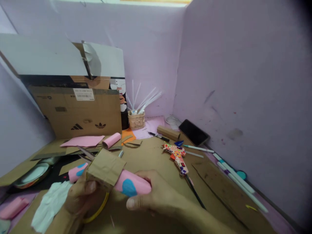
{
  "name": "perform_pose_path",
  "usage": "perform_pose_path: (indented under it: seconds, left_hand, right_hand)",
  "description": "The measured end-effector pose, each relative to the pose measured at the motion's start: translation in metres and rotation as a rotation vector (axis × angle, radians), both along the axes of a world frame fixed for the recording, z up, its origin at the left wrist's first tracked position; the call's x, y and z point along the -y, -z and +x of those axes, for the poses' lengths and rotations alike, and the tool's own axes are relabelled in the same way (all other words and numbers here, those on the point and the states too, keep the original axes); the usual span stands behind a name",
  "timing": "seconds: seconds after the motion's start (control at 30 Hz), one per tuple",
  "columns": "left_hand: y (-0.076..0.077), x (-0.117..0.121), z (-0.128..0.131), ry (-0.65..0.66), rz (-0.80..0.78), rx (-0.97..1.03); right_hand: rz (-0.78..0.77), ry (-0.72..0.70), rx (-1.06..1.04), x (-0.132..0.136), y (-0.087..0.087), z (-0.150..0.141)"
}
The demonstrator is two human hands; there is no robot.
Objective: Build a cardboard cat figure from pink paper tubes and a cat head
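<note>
A small brown cardboard box [107, 166] is in my left hand [81, 191], which is closed round its left side with the thumb in front. My right hand [156, 191] is closed on a pink paper tube [131, 183] with a blue spot. The tube's left end meets the box's right side; whether they are joined I cannot tell. Another pink tube with blue spots [77, 172] shows just behind my left hand. Scissor blades [86, 154] stick out behind the box, and a yellow loop [99, 209] shows below it, partly hidden by my left hand.
On the right lie a flower-patterned glue gun [177, 156] with a black cord, a phone [194, 131] and markers [234, 178]. A basket of white sticks [136, 119] and a large carton [83, 112] stand behind. Crumpled white tissue [51, 203] and a tape roll [35, 175] are left.
</note>
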State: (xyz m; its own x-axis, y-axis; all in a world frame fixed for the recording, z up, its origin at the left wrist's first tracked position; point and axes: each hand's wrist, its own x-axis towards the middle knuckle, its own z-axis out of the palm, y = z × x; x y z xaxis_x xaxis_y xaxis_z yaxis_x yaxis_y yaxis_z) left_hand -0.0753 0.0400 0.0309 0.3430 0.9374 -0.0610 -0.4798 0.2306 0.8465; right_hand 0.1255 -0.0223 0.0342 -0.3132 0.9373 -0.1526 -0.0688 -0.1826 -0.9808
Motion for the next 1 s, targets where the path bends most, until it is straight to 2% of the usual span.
perform_pose_path:
  seconds: [0.2,0.47,0.6,0.73,0.8,0.87,1.0]
  left_hand:
    - [0.006,-0.003,-0.011,-0.028,0.044,-0.048]
    - [-0.004,-0.002,-0.013,-0.046,0.116,-0.114]
    - [-0.016,0.001,-0.004,-0.033,0.131,-0.137]
    - [-0.042,0.006,0.019,-0.055,0.171,-0.016]
    - [-0.052,0.012,0.032,0.002,0.194,-0.015]
    - [-0.054,0.020,0.044,0.110,0.202,-0.061]
    - [-0.032,0.033,0.064,0.290,0.172,-0.084]
  right_hand:
    - [0.067,0.071,0.071,0.007,0.002,-0.005]
    - [0.098,0.033,0.012,0.004,0.012,-0.006]
    - [0.050,-0.066,-0.189,-0.003,0.017,-0.006]
    - [-0.008,-0.060,-0.539,-0.011,0.019,-0.003]
    - [-0.022,-0.047,-0.656,-0.013,0.019,0.000]
    - [-0.019,-0.047,-0.706,-0.013,0.019,0.003]
    - [0.043,-0.090,-0.697,-0.013,0.021,0.000]
